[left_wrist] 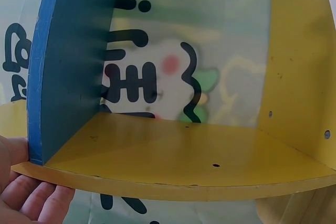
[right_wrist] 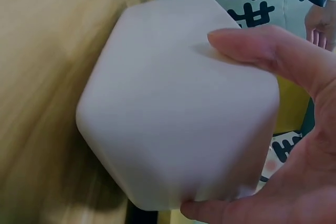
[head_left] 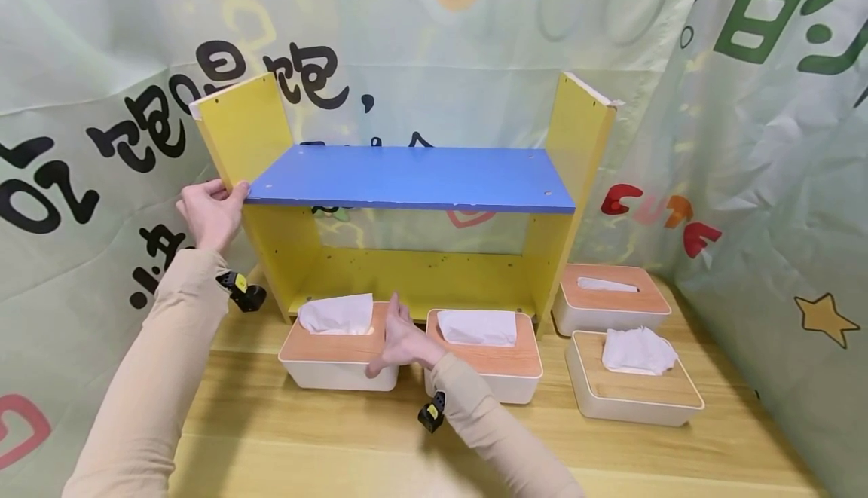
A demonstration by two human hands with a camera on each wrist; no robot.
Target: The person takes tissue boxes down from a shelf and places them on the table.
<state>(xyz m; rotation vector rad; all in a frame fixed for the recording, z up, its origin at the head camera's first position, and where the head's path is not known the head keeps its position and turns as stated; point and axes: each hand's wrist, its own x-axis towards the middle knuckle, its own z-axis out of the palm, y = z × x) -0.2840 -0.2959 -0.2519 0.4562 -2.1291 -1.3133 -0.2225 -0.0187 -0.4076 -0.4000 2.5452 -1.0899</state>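
Observation:
My left hand point(head_left: 212, 215) grips the left side panel point(head_left: 247, 125) of a yellow shelf unit, beside the front corner of its blue shelf board point(head_left: 414, 175). In the left wrist view, the thumb is by the blue board point(left_wrist: 35, 77) and the other fingers are under the yellow panel's edge. Below, my right hand point(head_left: 407, 341) spans the right end of a white tissue box point(head_left: 325, 375) with a wood-look lid and a tissue sticking out. In the right wrist view, thumb and fingers hold opposite sides of that white box point(right_wrist: 178, 98).
A second tissue box point(head_left: 502, 386) stands close to the right of the held one. Two more, a rear box point(head_left: 610, 319) and a front box point(head_left: 631, 407), sit farther right on the wooden table point(head_left: 305, 445). Printed fabric point(head_left: 766, 181) surrounds the table's back and sides.

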